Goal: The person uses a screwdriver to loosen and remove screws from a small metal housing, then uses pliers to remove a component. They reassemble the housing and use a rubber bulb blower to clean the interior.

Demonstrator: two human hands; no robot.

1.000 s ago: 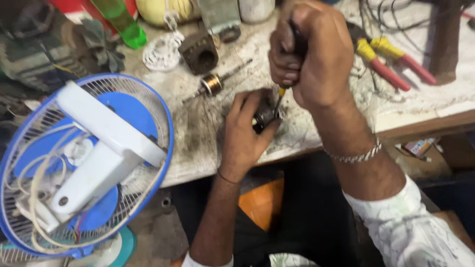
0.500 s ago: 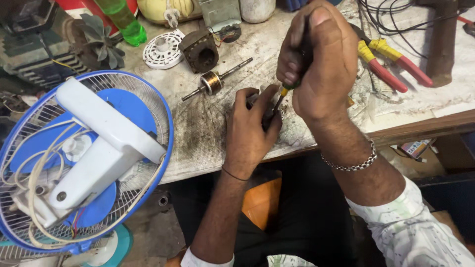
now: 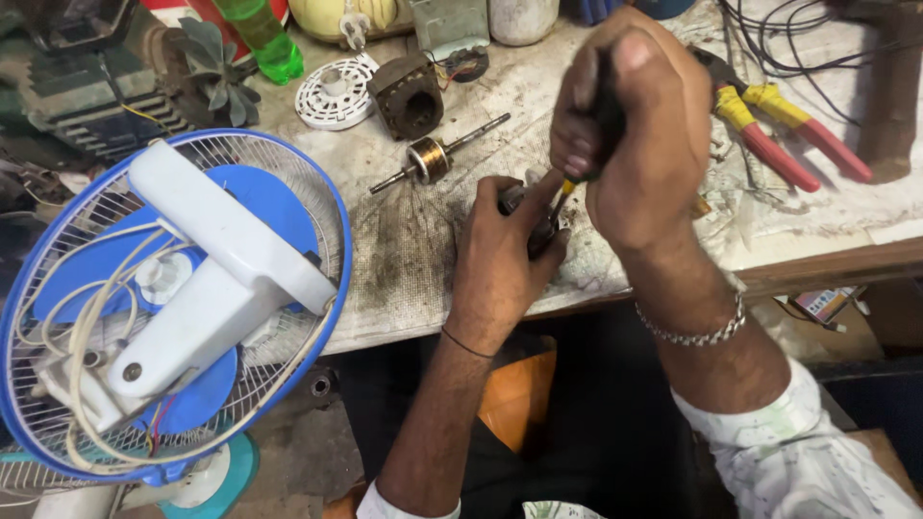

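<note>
Workbench (image 3: 423,259): small part (image 3: 524,216), seemingly, in left hand (image 3: 500,264) grip, under screwdriver (image 3: 562,192).

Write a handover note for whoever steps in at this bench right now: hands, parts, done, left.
Left hand pins a small dark part to the workbench.
Right hand grips a screwdriver, tip down on that part.
Rotor with shaft, stator block and white round cover lie loose behind.
Red-and-yellow pliers sit right; blue fan leans left.
Done: motor apart.
Left: the screw work, by the look of it.
</note>
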